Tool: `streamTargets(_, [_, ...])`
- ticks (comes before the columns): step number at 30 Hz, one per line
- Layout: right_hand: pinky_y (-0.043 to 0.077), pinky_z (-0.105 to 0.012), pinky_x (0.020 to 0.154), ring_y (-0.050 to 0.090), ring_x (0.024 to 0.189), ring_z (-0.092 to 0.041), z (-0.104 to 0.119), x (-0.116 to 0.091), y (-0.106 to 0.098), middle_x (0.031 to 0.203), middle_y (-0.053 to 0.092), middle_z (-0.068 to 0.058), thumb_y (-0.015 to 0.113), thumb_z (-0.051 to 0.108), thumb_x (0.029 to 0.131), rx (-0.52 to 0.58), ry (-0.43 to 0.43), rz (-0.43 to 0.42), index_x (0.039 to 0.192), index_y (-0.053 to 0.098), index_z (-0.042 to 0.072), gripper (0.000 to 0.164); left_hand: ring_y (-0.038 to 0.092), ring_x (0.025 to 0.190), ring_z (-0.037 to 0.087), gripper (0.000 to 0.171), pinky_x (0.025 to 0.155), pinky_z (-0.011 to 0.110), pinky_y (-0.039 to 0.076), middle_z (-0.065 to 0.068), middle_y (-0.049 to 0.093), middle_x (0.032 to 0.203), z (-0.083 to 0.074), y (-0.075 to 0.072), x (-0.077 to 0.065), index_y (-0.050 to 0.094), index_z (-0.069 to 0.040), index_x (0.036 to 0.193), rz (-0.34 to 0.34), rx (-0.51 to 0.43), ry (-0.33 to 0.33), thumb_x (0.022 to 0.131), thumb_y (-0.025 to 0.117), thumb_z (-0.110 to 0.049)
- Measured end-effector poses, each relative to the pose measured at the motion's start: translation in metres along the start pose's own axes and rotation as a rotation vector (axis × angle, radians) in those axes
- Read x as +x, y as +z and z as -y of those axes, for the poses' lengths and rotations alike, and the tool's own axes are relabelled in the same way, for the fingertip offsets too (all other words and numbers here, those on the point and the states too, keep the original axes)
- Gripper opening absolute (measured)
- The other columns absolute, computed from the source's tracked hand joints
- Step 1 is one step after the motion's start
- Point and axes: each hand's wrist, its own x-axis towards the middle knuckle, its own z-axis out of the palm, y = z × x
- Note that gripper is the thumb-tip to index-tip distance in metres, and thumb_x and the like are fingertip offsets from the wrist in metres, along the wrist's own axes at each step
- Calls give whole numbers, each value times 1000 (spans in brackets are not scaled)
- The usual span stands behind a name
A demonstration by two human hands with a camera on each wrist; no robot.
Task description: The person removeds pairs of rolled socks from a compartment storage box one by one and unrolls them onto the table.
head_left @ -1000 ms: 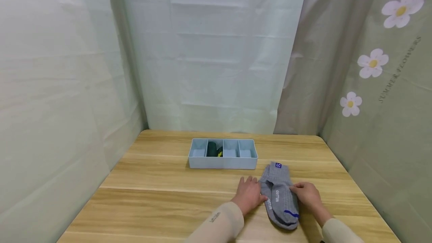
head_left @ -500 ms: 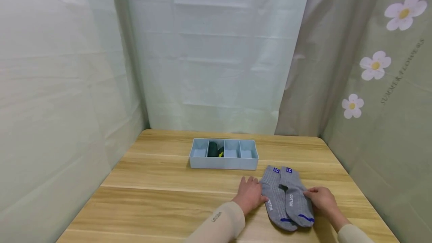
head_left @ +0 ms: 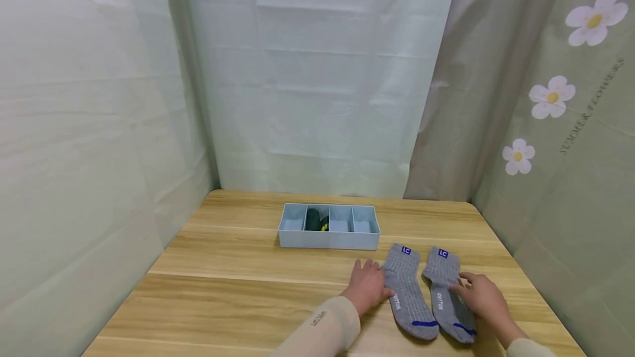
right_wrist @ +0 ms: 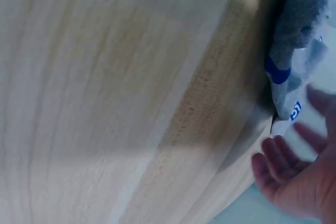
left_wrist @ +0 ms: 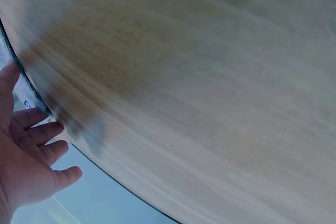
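Two grey ankle socks lie flat, side by side, with a narrow strip of table between them in the head view. The left sock [head_left: 408, 293] has a blue toe stripe, and a blue label sits at its cuff. My left hand [head_left: 366, 285] rests at its left edge, fingers extended, thumb touching the fabric. The right sock [head_left: 448, 296] carries the same markings. At its right edge is my right hand [head_left: 483, 296], thumb and forefinger apart over the fabric. In the right wrist view those fingers [right_wrist: 273, 166] are loose beside the sock and pinch nothing.
Behind the socks stands a light blue box [head_left: 328, 240] with several compartments. One compartment contains a dark green rolled item [head_left: 313, 219] with a yellow-marked piece beside it. Fabric curtains [head_left: 317, 98] enclose the wooden table [head_left: 238, 291] at the back and sides.
The right sock has slid off the left one to the right, with the right hand moving along. That hand's pinch on it has loosened. The left hand stays put.
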Motion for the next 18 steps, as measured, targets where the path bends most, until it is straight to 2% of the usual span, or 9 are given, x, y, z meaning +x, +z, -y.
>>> streamTargets(4, [41, -66, 94, 49, 118, -58, 7, 2, 8, 129, 52, -39, 67, 33, 94, -60, -179, 61, 128, 61, -8, 53, 47, 133, 19, 60, 111, 47, 33, -2, 61, 128, 0, 0, 0, 66, -17, 129, 6, -10, 0, 90, 60, -62])
streamTargets(8, [36, -71, 96, 46, 123, -56, 5, 3, 18, 137, 47, -37, 67, 38, 93, -107, -265, 162, 133, 59, -2, 57, 45, 135, 19, 61, 113, 46, 31, -2, 60, 131, 0, -1, 0, 65, -16, 131, 18, -24, 3, 90, 60, -61])
streamTargets(13, [22, -79, 96, 37, 131, -57, -3, 2, 29, 144, 40, -36, 64, 43, 93, -113, -253, 239, 140, 52, -2, 66, 40, 137, 20, 64, 114, 46, 29, 2, 53, 140, 0, -4, -1, 62, -16, 135, 32, -16, -4, 90, 60, -62])
streamTargets(18, [15, -82, 96, 29, 134, -59, 5, -4, 23, 146, 34, -39, 62, 45, 94, -103, -255, 286, 143, 46, -4, 71, 34, 142, 22, 67, 115, 46, 27, 6, 45, 149, 2, -7, -1, 56, -17, 141, 67, -25, -12, 91, 58, -62])
